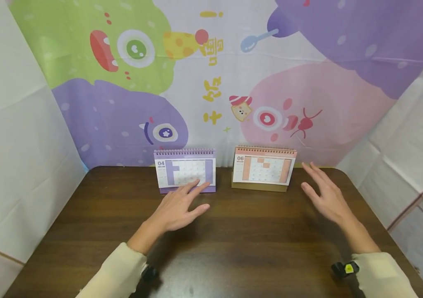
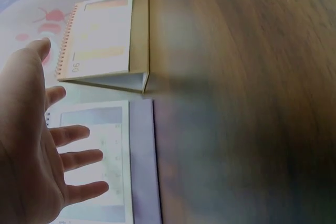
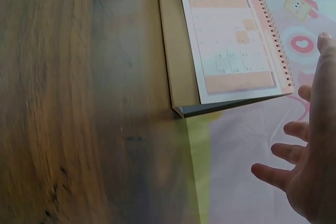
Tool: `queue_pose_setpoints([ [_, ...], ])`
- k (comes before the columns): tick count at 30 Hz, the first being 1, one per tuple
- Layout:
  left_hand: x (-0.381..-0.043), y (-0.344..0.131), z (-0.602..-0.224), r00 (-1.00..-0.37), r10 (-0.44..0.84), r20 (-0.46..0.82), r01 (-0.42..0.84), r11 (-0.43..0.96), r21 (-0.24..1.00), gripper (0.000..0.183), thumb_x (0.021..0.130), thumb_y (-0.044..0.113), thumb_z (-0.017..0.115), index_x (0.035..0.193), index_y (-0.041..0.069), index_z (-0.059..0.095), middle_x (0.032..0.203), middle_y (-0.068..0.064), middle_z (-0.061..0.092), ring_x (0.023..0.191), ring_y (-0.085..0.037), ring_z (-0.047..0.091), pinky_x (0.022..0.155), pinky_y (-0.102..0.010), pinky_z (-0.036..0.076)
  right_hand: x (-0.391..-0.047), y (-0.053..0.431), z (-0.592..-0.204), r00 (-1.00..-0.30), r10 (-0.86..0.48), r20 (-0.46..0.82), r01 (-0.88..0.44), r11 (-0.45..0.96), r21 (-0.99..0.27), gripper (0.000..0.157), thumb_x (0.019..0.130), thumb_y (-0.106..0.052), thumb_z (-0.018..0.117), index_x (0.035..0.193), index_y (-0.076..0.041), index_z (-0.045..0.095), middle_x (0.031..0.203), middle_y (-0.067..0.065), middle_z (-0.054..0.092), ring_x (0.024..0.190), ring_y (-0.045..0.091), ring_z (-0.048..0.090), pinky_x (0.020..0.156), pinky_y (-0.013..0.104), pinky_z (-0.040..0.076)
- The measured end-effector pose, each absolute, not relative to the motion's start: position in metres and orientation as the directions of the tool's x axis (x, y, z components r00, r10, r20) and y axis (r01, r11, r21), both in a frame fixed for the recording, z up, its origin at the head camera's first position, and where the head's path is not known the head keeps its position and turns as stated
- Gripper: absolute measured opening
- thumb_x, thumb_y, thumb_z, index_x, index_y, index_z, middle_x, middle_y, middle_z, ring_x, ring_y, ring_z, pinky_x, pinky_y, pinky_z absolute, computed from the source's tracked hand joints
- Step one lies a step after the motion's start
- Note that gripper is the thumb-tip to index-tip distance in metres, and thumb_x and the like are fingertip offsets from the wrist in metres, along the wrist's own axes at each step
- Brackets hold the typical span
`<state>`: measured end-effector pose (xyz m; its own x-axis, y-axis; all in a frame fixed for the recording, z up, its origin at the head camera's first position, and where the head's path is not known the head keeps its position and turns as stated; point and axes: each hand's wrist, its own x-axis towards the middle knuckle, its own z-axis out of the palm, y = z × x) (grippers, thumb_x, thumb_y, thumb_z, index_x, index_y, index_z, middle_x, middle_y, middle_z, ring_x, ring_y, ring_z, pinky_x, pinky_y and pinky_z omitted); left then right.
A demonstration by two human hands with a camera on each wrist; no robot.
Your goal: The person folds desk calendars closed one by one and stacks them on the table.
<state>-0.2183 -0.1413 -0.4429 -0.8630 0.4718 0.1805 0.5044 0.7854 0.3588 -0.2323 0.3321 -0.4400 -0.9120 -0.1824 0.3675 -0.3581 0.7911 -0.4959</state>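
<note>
Two spiral-bound desk calendars stand upright side by side near the table's back edge. The purple desk calendar (image 1: 191,165) shows page 04; the orange one, the orange desk calendar (image 1: 263,169), shows page 06 over a tan base. My left hand (image 1: 181,207) is held with fingers spread in front of the purple calendar, its fingertips overlapping the lower page in the head view. To the right of the orange calendar is my right hand (image 1: 327,198), fingers extended and apart from it. Both hands hold nothing.
The dark wooden table (image 1: 234,236) reaches back to a cartoon-printed cloth backdrop (image 1: 211,132) right behind the calendars. White cloth walls (image 1: 14,165) rise at both sides. A small dark device (image 1: 345,269) is worn at the right wrist.
</note>
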Motion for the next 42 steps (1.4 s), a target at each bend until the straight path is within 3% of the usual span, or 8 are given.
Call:
queue_pose_setpoints([
  [15, -0.219, -0.122, -0.444, -0.891, 0.434, 0.133, 0.436, 0.739, 0.513, 0.067, 0.113, 0.057, 0.056, 0.175, 0.035, 0.042, 0.182, -0.013, 0.043, 0.162, -0.046, 0.051, 0.122, -0.075, 0.048, -0.239, 0.323, -0.445, -0.903, -0.123, 0.412, -0.366, 0.722, -0.587, 0.060, 0.119, -0.033, 0.051, 0.176, -0.019, 0.040, 0.182, 0.028, 0.037, 0.162, 0.064, 0.038, 0.119, 0.088, 0.037],
  [23, -0.220, -0.108, -0.445, -0.906, 0.397, 0.144, 0.400, 0.695, 0.597, 0.067, 0.112, 0.056, 0.061, 0.174, 0.036, 0.043, 0.178, -0.006, 0.051, 0.159, -0.040, 0.056, 0.121, -0.073, 0.050, -0.246, 0.322, -0.445, -0.889, -0.090, 0.450, -0.386, 0.676, -0.628, 0.057, 0.120, -0.030, 0.050, 0.174, -0.013, 0.043, 0.177, 0.034, 0.041, 0.162, 0.063, 0.037, 0.131, 0.082, 0.028],
  [30, -0.221, -0.100, -0.446, -0.911, 0.385, 0.145, 0.374, 0.630, 0.681, 0.066, 0.113, 0.050, 0.064, 0.173, 0.032, 0.046, 0.176, -0.006, 0.055, 0.158, -0.037, 0.058, 0.126, -0.071, 0.046, -0.248, 0.319, -0.444, -0.903, -0.063, 0.425, -0.352, 0.675, -0.649, 0.057, 0.121, -0.031, 0.048, 0.174, -0.012, 0.043, 0.178, 0.030, 0.042, 0.163, 0.060, 0.039, 0.131, 0.080, 0.030],
  [33, -0.222, -0.097, -0.446, -0.911, 0.388, 0.139, 0.363, 0.596, 0.717, 0.066, 0.113, 0.048, 0.064, 0.174, 0.032, 0.044, 0.176, -0.006, 0.055, 0.156, -0.037, 0.060, 0.127, -0.072, 0.045, -0.248, 0.317, -0.442, -0.908, -0.041, 0.416, -0.332, 0.677, -0.657, 0.057, 0.121, -0.032, 0.047, 0.175, -0.013, 0.042, 0.178, 0.028, 0.043, 0.158, 0.058, 0.048, 0.129, 0.079, 0.034],
  [35, -0.223, -0.095, -0.446, -0.914, 0.383, 0.134, 0.352, 0.584, 0.731, 0.066, 0.113, 0.047, 0.064, 0.174, 0.032, 0.044, 0.176, -0.007, 0.054, 0.155, -0.037, 0.061, 0.127, -0.072, 0.044, -0.248, 0.316, -0.442, -0.909, -0.027, 0.415, -0.319, 0.684, -0.656, 0.057, 0.121, -0.032, 0.046, 0.175, -0.014, 0.042, 0.176, 0.027, 0.046, 0.142, 0.049, 0.066, 0.124, 0.073, 0.043],
  [37, -0.223, -0.093, -0.446, -0.918, 0.375, 0.132, 0.342, 0.578, 0.741, 0.066, 0.113, 0.047, 0.064, 0.174, 0.032, 0.044, 0.176, -0.009, 0.054, 0.155, -0.038, 0.061, 0.127, -0.072, 0.044, -0.249, 0.315, -0.443, -0.910, -0.016, 0.414, -0.310, 0.690, -0.654, 0.057, 0.121, -0.031, 0.046, 0.175, -0.014, 0.042, 0.175, 0.025, 0.050, 0.119, 0.025, 0.077, 0.117, 0.056, 0.053],
  [40, -0.225, -0.090, -0.448, -0.923, 0.359, 0.138, 0.332, 0.563, 0.757, 0.068, 0.112, 0.044, 0.066, 0.174, 0.029, 0.044, 0.176, -0.013, 0.053, 0.153, -0.041, 0.062, 0.127, -0.072, 0.046, -0.250, 0.315, -0.444, -0.912, -0.016, 0.411, -0.308, 0.688, -0.657, 0.057, 0.122, -0.031, 0.045, 0.176, -0.012, 0.040, 0.175, 0.024, 0.050, 0.096, -0.013, 0.065, 0.103, 0.022, 0.052],
  [42, -0.226, -0.087, -0.449, -0.926, 0.352, 0.138, 0.324, 0.549, 0.771, 0.069, 0.112, 0.043, 0.067, 0.174, 0.027, 0.044, 0.176, -0.015, 0.052, 0.152, -0.042, 0.062, 0.126, -0.070, 0.047, -0.250, 0.314, -0.444, -0.914, -0.017, 0.406, -0.308, 0.680, -0.666, 0.058, 0.122, -0.031, 0.045, 0.176, -0.011, 0.039, 0.176, 0.025, 0.048, 0.095, -0.023, 0.057, 0.095, 0.007, 0.045],
])
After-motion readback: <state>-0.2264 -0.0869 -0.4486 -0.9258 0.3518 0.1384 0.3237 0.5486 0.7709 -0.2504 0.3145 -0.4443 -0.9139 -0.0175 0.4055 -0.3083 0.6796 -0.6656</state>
